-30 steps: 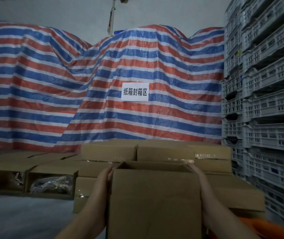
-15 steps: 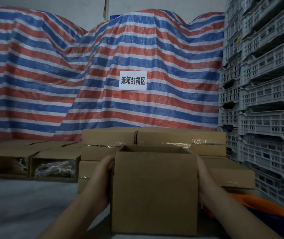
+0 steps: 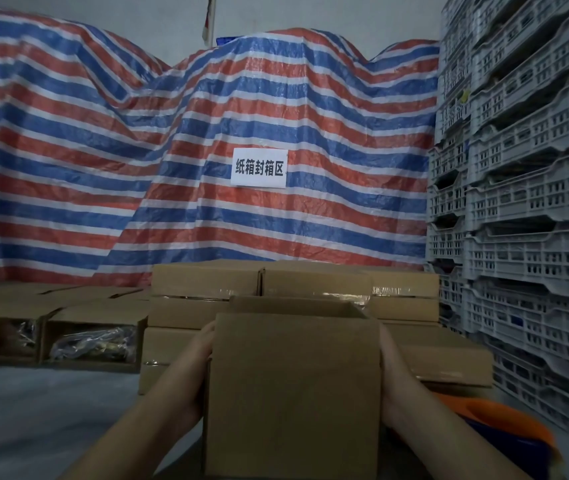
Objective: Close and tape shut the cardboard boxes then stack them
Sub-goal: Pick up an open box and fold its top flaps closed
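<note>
A brown cardboard box (image 3: 293,393) with its top open is held up in front of me, its plain front face toward the camera. My left hand (image 3: 193,372) presses flat against its left side and my right hand (image 3: 394,375) against its right side, so the box is carried between the two palms. No thumb shows on the front face. Directly behind it stands a stack of closed boxes (image 3: 207,282) with shiny tape on their seams. The held box's inside is hidden from view.
Several open boxes (image 3: 96,317) holding plastic-wrapped goods sit on the floor at left. Tall stacks of grey plastic crates (image 3: 525,202) wall off the right. An orange object (image 3: 504,420) lies at lower right. A striped tarp (image 3: 276,116) with a white sign (image 3: 259,168) hangs behind.
The box stays between both hands and now sits slightly lower against the taped stack. My view has tilted, showing more of the floor and the orange object.
</note>
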